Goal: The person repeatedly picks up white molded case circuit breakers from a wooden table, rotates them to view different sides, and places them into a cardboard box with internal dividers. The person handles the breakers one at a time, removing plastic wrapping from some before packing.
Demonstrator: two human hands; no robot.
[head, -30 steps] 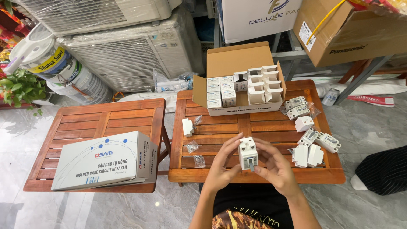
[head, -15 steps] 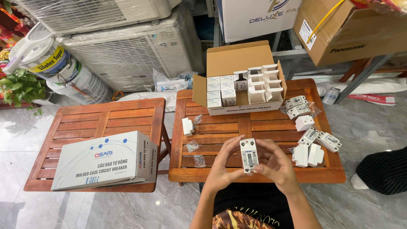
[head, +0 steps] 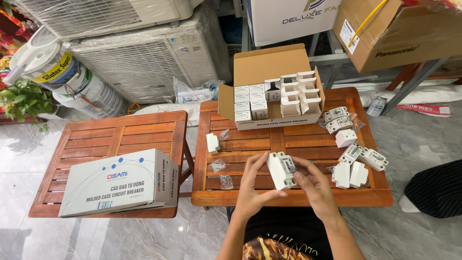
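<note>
Both hands' fingers (head: 260, 166) hold a white breaker (head: 281, 170); open carton (head: 272, 65) holds small boxes (head: 250, 102)

Breaker (head: 281, 169) in the hands: white, grey face panel. Loose breakers (head: 350, 166) on the worktop (head: 288, 144): white. Worktop: reddish-brown slatted wood; second worktop (head: 110, 139) same. Open carton (head: 272, 67): tan cardboard, small white boxes (head: 250, 102) with pale blue print inside. Flat box (head: 120, 183): white-grey, blue dots and arcs. Floor (head: 24, 154): pale grey marbled tile. Plant (head: 21, 98): green.
</note>
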